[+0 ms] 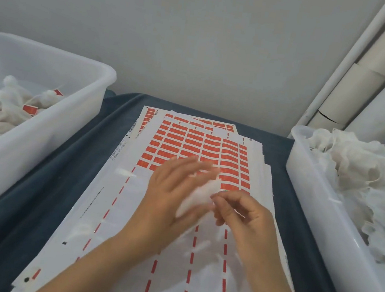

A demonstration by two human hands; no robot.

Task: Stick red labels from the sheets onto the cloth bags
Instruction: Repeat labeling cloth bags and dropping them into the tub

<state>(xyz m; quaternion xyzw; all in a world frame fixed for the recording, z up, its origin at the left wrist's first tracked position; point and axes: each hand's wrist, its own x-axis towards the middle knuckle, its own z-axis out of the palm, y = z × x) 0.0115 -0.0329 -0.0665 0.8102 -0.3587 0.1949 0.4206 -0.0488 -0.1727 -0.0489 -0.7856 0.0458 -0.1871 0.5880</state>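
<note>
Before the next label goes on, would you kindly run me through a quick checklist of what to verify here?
1. Bag held in left hand: ok.
2. Right hand pinching at the bag: ok; whether it holds a label: cannot tell, blurred.
3. Red labels left on top sheet: ok.
4. Unlabelled bags in right bin: ok.
5. Room in left bin for finished bags: ok.
</note>
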